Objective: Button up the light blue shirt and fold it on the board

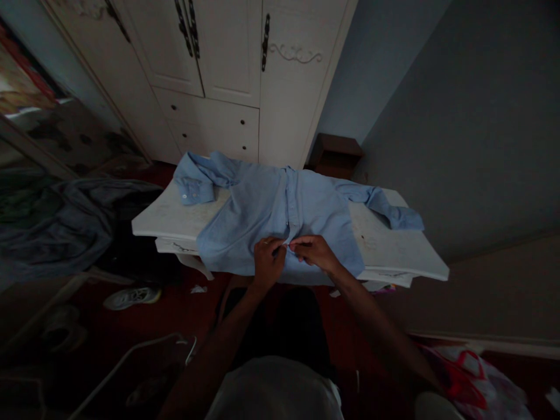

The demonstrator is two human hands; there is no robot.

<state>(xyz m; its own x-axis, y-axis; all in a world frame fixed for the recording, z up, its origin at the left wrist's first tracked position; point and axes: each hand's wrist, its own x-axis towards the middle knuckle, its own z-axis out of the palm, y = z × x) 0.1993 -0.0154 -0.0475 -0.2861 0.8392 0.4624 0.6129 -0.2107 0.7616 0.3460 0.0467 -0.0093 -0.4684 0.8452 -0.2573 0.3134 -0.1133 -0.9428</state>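
A light blue long-sleeved shirt (254,204) lies spread across a white table, its sleeves stretched out to both sides. Down its middle runs the button placket (291,204). Near the table's front edge, my left hand (269,259) pinches the lower part of the placket between thumb and fingers. Just to the right, my right hand (314,251) also has its fingertips closed on the placket edge, almost meeting the left. Any button between the fingertips is too small to make out. The left cuff (196,191) shows pale buttons.
The shirt rests on the white table (168,213). Behind stands a white wardrobe (231,52) and a small brown cabinet (336,153). Dark clothes (83,216) hang at left, above a shoe (132,297) on the floor. A plastic bag (485,379) lies at lower right.
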